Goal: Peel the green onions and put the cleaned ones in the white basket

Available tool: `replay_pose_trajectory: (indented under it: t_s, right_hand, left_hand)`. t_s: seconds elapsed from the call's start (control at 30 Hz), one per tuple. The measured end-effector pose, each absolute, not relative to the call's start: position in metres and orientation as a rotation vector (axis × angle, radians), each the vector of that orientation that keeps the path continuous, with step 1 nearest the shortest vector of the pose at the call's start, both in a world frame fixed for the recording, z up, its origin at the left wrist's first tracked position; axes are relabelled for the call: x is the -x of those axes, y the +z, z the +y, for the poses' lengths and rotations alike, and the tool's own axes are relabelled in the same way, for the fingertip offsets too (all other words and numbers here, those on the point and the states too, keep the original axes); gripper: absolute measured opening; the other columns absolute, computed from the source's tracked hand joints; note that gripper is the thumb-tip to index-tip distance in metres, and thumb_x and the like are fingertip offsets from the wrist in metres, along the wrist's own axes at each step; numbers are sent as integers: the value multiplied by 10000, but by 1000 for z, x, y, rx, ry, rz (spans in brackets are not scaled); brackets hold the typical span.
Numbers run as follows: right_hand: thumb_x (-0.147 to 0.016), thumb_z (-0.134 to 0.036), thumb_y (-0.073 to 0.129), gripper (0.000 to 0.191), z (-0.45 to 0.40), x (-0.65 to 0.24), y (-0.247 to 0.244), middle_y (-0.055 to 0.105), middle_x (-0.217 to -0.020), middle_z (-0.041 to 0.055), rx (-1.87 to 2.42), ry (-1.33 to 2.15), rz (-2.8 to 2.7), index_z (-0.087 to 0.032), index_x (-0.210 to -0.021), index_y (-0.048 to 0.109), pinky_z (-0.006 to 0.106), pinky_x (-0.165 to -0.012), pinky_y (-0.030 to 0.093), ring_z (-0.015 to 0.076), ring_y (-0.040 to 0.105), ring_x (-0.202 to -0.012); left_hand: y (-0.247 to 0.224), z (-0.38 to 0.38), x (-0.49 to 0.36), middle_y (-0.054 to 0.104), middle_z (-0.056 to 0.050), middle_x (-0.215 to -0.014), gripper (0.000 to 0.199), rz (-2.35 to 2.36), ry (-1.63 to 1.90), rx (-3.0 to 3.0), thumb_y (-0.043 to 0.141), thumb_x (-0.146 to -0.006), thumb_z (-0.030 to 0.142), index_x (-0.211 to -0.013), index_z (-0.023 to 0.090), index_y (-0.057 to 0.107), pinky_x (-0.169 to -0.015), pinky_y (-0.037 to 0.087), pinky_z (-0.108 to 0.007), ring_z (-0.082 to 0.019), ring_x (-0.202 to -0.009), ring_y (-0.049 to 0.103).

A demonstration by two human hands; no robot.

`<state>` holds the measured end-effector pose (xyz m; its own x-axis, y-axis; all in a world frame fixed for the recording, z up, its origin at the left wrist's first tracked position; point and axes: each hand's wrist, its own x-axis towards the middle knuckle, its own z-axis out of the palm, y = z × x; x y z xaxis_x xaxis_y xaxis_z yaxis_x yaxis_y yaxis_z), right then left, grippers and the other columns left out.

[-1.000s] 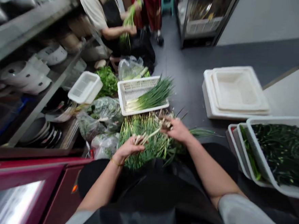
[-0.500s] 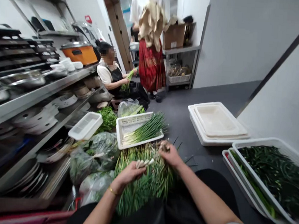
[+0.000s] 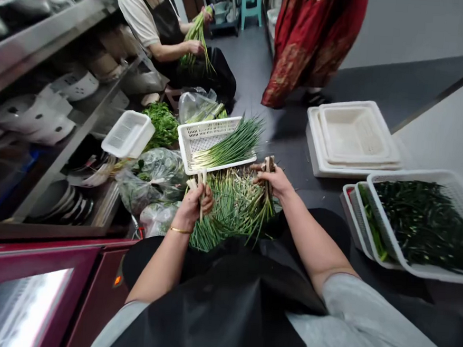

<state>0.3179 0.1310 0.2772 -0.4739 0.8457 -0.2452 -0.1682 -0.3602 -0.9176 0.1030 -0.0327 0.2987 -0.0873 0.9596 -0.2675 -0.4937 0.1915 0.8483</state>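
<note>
My left hand (image 3: 198, 198) is closed round a few scallions (image 3: 202, 177), their clean white ends pointing up. In my right hand (image 3: 275, 181) is a tuft of brownish, withered scallion trimmings (image 3: 268, 168), with thin green leaves hanging below the fist. Between and beneath both hands spreads a large heap of scallions (image 3: 229, 205), with roots and dry skins toward its far side. Just beyond it stands a white perforated basket (image 3: 184, 133), and a bunch of scallions (image 3: 233, 142) lies in it, white ends to the left.
Plastic bags of greens (image 3: 158, 171) and a small white basket (image 3: 128, 134) lie on the left by a metal shelf. Stacked white trays (image 3: 355, 134) and a basket of dark green peppers (image 3: 422, 218) are on the right. A co-worker (image 3: 162, 36) sits holding scallions; another person's red skirt (image 3: 316, 42) is behind.
My view has tipped downward. My left hand has turned so its scallions now stand upright. My right hand has lifted the withered tuft off the heap. The person in the red skirt has moved right.
</note>
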Motion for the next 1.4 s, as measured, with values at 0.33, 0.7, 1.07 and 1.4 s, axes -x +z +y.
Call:
replay_pose_trajectory:
  t_s: [0.33,0.7,1.07,1.4]
  right_hand:
    - [-503,-399,795,406,121,-285,255,622,-664,-14,1181,1620,-929,-163,-782,619,250,-574,483,112,554,-575]
    - [-571,-401,819,361,139,-308,247,629,-690,-8,1181,1444,-1310,-165,-786,650,259,-605,474,117,550,-598]
    - [-605,-321,781,230,129,-309,265,606,-614,-17,1090,1490,-1501,-159,-723,669,229,-478,389,96,486,-490]
    - [-569,-418,803,354,100,-290,259,552,-536,-29,952,1945,-1645,-134,-732,671,231,-464,359,87,434,-458]
  left_hand:
    - [259,17,-191,588,13,-604,268,1520,1278,-872,828,-563,271,-742,132,684,-531,388,-217,-95,-565,491]
    - [259,28,-138,447,63,-443,391,1368,1171,-538,846,-491,356,-693,104,627,-385,110,-223,-19,-357,252]
    - [261,9,-122,583,14,-571,414,1318,1221,-443,828,-514,353,-757,111,597,-367,143,-187,-9,-367,313]
    - [268,8,-125,644,-30,-567,410,1394,1229,-490,824,-547,335,-822,91,643,-356,179,-189,-33,-365,374]
